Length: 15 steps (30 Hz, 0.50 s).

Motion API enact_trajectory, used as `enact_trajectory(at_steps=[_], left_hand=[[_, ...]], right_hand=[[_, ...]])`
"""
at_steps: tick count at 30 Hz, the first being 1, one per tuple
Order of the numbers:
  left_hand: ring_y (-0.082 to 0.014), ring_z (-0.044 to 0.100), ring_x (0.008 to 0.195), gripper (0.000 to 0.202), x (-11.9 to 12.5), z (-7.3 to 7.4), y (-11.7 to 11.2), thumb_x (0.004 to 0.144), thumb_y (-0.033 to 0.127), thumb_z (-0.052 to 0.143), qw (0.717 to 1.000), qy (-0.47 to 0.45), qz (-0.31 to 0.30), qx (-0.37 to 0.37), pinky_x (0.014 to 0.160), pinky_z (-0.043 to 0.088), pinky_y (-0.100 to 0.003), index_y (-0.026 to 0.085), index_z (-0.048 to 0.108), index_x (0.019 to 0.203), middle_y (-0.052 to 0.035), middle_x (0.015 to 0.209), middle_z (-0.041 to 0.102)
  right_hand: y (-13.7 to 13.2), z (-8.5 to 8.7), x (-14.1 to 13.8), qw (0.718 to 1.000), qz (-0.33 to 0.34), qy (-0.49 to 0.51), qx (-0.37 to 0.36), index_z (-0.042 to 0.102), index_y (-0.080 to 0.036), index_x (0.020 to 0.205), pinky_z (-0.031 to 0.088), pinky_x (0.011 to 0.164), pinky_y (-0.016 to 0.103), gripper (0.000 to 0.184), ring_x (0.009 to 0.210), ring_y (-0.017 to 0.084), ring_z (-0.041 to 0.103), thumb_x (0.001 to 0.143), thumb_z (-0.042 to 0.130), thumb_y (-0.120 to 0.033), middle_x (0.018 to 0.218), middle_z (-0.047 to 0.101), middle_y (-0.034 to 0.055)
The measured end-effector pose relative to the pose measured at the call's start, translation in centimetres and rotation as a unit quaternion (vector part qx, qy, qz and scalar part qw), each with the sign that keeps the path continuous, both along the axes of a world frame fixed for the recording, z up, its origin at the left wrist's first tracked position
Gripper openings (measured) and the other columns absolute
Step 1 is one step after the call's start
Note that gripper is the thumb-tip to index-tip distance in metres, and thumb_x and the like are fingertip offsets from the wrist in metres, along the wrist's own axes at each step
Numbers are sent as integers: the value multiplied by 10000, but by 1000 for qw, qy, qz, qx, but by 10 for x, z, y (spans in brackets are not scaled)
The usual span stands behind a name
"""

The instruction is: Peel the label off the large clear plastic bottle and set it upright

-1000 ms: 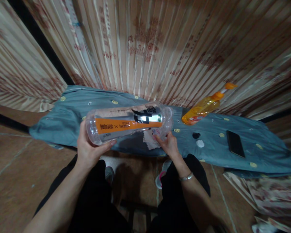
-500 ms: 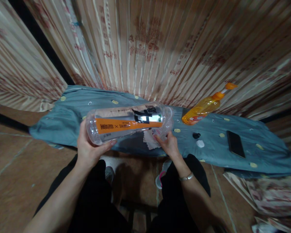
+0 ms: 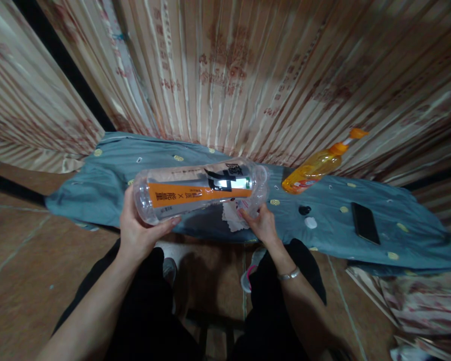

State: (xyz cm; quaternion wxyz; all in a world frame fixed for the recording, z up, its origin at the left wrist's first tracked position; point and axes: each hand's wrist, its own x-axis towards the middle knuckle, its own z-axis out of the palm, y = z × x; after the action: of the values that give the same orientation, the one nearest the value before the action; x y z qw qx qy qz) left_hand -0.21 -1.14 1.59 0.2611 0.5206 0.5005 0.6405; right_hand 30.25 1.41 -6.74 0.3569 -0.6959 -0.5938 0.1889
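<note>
A large clear plastic bottle (image 3: 199,193) with an orange and black label lies sideways in the air above the blue cloth, its neck end to the right. My left hand (image 3: 137,225) is wrapped round its base, thumb along the near side. At the neck end, my right hand (image 3: 263,223) is closed on a white wipe (image 3: 233,216) with a wavy edge, pressed against the bottle. Most of the right fingers are hidden behind the bottle's clear end.
On the blue cloth (image 3: 173,155) stands an orange pump bottle (image 3: 311,170). To its right lie a small black object (image 3: 304,210), a white round piece (image 3: 310,222) and a black phone (image 3: 365,223). A patterned curtain (image 3: 225,75) hangs behind; black bars (image 3: 65,65) rise at left.
</note>
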Motion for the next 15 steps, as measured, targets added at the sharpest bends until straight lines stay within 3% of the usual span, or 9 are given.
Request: enact_trajectory(at_steps=[15], left_hand=[[-329, 653, 1118, 899, -1, -2, 1, 438, 428, 968, 1000, 7, -1, 13, 1016, 569, -505, 251, 639, 1255, -79, 1190, 672]], right_hand=[[1, -4, 1, 1000, 3, -20, 16, 612, -153, 1082, 582, 794, 411, 510, 917, 311, 742, 770, 699, -548, 976, 762, 141]])
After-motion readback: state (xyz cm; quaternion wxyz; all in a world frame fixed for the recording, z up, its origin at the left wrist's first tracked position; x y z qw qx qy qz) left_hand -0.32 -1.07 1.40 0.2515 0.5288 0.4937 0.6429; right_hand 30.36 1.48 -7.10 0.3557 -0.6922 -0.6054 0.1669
